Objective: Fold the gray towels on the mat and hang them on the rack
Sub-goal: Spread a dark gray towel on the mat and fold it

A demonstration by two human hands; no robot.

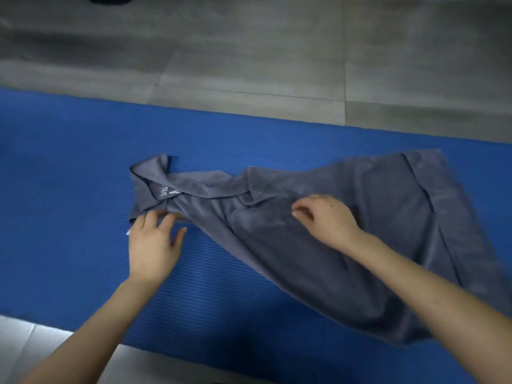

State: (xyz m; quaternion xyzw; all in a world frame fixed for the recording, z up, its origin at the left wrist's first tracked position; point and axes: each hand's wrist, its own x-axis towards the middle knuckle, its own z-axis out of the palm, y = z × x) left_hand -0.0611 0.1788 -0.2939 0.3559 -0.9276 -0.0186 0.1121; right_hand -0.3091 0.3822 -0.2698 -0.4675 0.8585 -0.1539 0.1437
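I see gray floor tiles beyond a ribbed blue mat that runs across my view. One gray towel lies on the mat, creased, broad at the right and bunched into a turned-over end at the left. The left hand is spread, its fingertips touching that end. The right hand curls on the towel's middle; I can't tell whether it pinches cloth. A pale label shows near the left end.

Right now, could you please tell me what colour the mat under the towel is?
The mat is blue, finely ribbed; the head view shows it.
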